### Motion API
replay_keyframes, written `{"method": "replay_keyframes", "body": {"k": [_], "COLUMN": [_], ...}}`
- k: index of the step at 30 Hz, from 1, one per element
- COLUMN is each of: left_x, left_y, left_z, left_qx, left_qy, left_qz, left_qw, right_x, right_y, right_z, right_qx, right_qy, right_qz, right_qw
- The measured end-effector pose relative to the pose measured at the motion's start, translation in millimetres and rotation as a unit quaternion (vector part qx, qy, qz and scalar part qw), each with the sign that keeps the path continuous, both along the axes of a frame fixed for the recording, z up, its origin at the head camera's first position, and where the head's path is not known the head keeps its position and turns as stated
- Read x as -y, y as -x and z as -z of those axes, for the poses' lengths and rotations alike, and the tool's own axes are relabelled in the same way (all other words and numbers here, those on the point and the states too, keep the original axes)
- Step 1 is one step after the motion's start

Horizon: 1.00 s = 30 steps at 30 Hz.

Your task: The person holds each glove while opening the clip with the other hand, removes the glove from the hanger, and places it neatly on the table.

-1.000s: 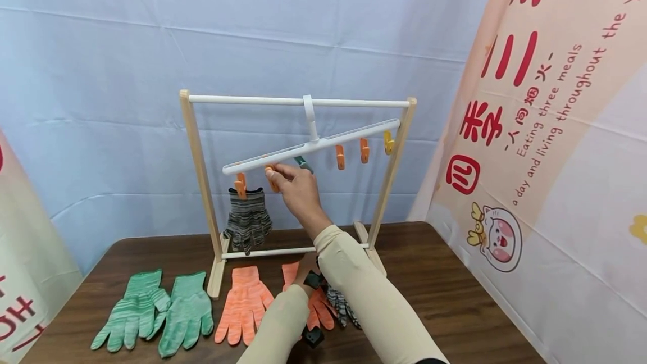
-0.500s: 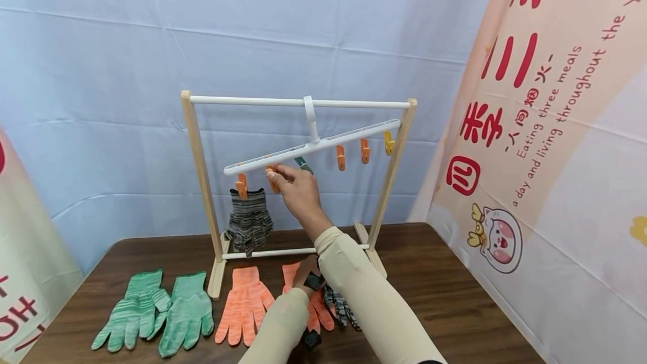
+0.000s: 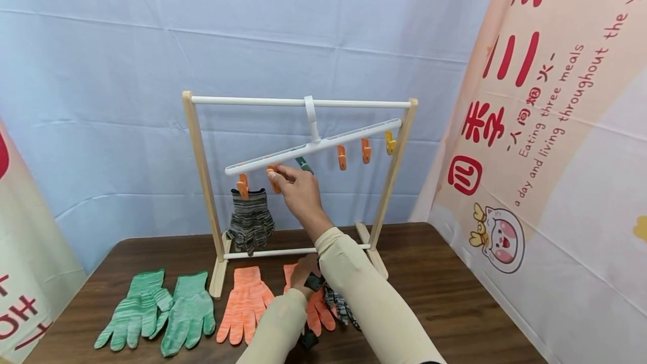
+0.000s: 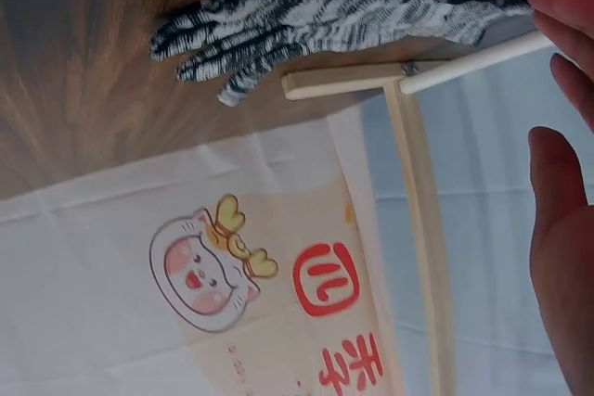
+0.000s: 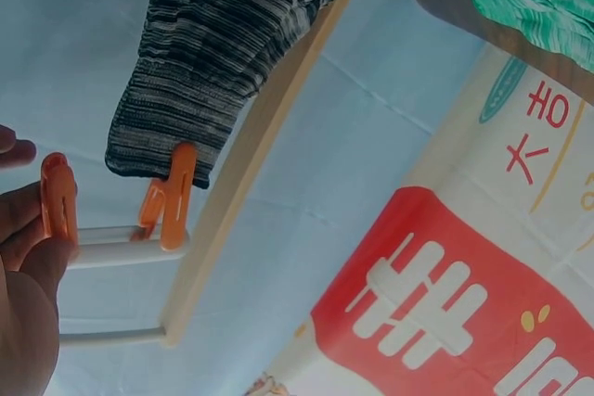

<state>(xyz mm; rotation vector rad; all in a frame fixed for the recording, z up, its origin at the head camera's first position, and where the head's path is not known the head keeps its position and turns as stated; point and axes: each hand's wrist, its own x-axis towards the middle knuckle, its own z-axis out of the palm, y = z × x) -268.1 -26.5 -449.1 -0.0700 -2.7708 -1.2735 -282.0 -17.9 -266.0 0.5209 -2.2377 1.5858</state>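
Note:
My right hand [image 3: 303, 192] pinches an orange clothespin [image 5: 59, 197] on the tilted white hanger [image 3: 283, 156]. The clothespin beside it, also orange [image 3: 243, 187], holds a grey-black striped knit glove [image 3: 251, 221] by its cuff, fingers down. Low behind the right forearm, my left hand [image 3: 301, 271] is over the table by an orange glove [image 3: 318, 313] and another grey-black glove [image 4: 343, 16]. In the left wrist view its thumb stands apart from its fingers, which are at that glove's cuff end; whether they touch it is unclear.
The hanger hooks onto a wooden rack [image 3: 199, 167] with white rods. Green [image 3: 298, 163], orange [image 3: 342, 157] and yellow [image 3: 390, 143] clothespins hang further right. Two green gloves [image 3: 189, 310] and an orange glove [image 3: 245, 305] lie on the dark wooden table [image 3: 445, 296].
The left hand has shifted slightly away from me, toward the rack. The right hand keeps its pinch on the orange clothespin; the gloves stay as they were.

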Motion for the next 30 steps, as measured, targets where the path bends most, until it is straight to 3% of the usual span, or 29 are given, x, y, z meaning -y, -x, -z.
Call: {"method": "replay_keyframes", "body": {"k": [3,6,16,23,30], "left_x": [3,10,53,85,111], "left_y": [-7.1,-14.6,-15.3,-18.0,-26.8], "left_z": [-8.9,-21.6,-42.3,-65.9,-93.8], "left_qx": [-0.005,-0.019,-0.041,-0.095,-0.148], "left_qy": [-0.001,0.001,-0.054,-0.088,-0.134], "left_qz": [-0.002,-0.025,-0.069,-0.133,-0.172], "left_qw": [1.0,0.9995,0.9953,0.9825,0.9648], "right_x": [-1,-3,-4,-5,-4], "right_y": [-0.4,-0.8,-1.2,1.3,2.6], "right_z": [0.3,0.4,2.3,4.2,3.3], "right_qx": [-0.003,-0.008,-0.018,-0.021,-0.015], "right_qy": [0.002,0.004,-0.003,0.006,0.005], "right_qz": [-0.004,-0.006,-0.013,-0.012,-0.01], "right_qw": [1.0,1.0,1.0,1.0,1.0]}}
